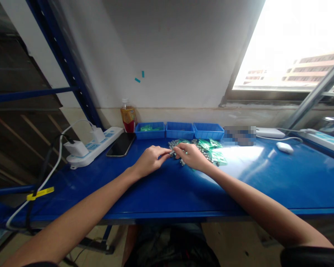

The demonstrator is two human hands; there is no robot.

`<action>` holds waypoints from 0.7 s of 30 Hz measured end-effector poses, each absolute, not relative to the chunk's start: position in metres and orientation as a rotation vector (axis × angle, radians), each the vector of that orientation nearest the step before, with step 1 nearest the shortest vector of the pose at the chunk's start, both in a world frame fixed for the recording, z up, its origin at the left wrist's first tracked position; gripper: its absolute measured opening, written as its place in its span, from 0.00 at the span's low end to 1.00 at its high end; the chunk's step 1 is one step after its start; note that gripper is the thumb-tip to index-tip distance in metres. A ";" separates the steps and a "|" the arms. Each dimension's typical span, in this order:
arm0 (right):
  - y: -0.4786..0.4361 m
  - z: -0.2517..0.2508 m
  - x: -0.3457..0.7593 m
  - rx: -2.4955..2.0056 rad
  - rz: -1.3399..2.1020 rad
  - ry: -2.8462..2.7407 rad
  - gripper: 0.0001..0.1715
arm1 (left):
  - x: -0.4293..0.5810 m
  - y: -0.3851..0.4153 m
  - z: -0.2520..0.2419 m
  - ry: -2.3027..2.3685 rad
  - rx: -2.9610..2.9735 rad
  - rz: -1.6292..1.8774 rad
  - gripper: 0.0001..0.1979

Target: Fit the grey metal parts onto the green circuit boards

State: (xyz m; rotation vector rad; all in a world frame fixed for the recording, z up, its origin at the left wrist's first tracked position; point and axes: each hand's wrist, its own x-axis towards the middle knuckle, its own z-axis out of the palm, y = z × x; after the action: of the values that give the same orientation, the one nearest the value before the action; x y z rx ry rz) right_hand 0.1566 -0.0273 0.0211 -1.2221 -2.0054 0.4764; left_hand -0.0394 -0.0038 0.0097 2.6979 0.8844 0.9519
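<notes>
My left hand point(150, 161) pinches one end of a small silvery metal piece point(172, 152) between thumb and fingertips. Fingers of my right hand point(192, 156) are closed at the other end of that same piece, so the two hands almost meet. Behind and beneath them lies a heap of small metal parts point(183, 162), partly covered by my right hand. Green plastic packets point(218, 157) are spread over the right part of the heap. The exact kind of the metal pieces is too small to make out.
Along the wall stand a blue bin point(150, 135) holding green packets, and two more bins point(180, 134) point(208, 134). Left are a phone point(121, 144), a drink bottle point(128, 116) and a power strip point(96, 146) with chargers. A white earphone case point(284, 147) lies right.
</notes>
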 end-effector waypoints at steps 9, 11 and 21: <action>-0.027 0.020 0.161 -0.968 0.536 -2.006 0.06 | -0.038 -0.007 0.016 0.860 2.321 0.943 0.13; -0.026 0.020 0.161 -0.991 0.566 -2.009 0.06 | -0.038 -0.007 0.016 0.869 2.311 0.922 0.13; -0.027 0.023 0.161 -1.232 0.520 -2.112 0.24 | -0.039 -0.007 0.014 0.831 2.474 0.911 0.10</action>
State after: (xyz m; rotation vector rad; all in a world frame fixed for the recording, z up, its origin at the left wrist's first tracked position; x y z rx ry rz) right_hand 0.1607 -0.0271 0.0234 -1.2322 -2.1120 0.5199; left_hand -0.0386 -0.0074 0.0142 2.4742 0.8312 0.9108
